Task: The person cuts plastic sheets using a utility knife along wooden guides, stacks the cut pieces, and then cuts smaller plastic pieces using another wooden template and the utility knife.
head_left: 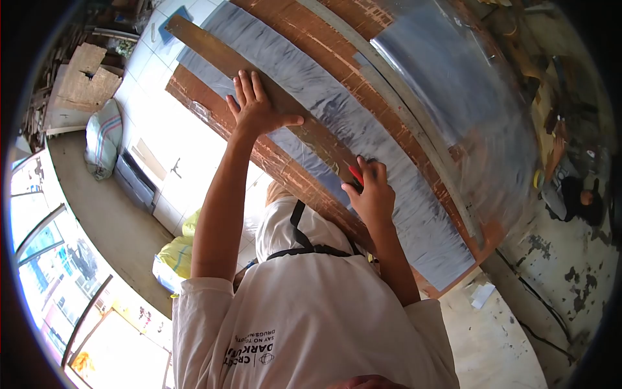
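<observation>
My left hand (253, 110) lies open with its fingers spread, pressing on a long flat brown strip (217, 53). The strip rests slantwise on a grey-white marbled sheet (382, 146), which shows along both sides of it. Near the strip's lower right end, my right hand (371, 192) is closed around a slim red tool (356, 174). Most of that tool is hidden by the fingers, so its exact kind does not show. Under the sheet lies worn brown cardboard (275, 162) with ragged edges.
A long pale metal bar (402, 110) runs across the work surface beyond the sheet, beside clear plastic film (479, 110). Sacks, a white one (103, 139) and a yellow one (173, 262), stand at left. Dark cables (538, 298) trail along the floor at right.
</observation>
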A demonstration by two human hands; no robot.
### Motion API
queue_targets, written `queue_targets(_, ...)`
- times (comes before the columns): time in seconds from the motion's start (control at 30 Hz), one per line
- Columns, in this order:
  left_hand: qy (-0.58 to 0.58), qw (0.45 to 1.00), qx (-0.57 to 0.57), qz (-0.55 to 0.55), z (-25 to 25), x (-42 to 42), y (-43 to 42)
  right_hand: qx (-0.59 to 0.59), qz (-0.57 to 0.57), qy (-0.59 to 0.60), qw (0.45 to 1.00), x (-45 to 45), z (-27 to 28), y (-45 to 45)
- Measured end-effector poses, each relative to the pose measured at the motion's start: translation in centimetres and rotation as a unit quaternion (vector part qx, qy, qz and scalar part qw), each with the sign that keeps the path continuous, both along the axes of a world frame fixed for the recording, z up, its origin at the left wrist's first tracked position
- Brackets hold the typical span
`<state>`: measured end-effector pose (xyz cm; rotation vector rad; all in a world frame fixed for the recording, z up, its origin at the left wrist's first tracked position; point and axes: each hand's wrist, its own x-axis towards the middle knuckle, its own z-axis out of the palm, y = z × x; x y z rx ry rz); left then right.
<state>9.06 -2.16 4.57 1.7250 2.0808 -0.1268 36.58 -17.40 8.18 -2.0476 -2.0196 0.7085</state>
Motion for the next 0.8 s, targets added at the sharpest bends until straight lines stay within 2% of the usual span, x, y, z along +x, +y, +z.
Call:
queue_targets(0.27,-0.019,1.0,0.017,0.003,0.24,0.03,-0.12,0.015,-0.007,0.037,0.999,0.3,-0.17,-0.08)
queue_targets(0.33,-0.01,1.0,-0.008,0.009,0.63,0.11,-0.17,0.027,-0.013,0.041,0.999,0.29,-0.04,0.02)
queue_targets(0.6,-0.022,0.999,0.032,0.013,0.04,0.01,-0.58,0.045,-0.021,0.069,0.996,0.4,-0.29,-0.14)
queue_targets(0.8,-0.011,1.0,0.022,0.008,-0.28,-0.08,-0.42,0.004,-0.028,0.067,0.997,0.68,0.08,0.1)
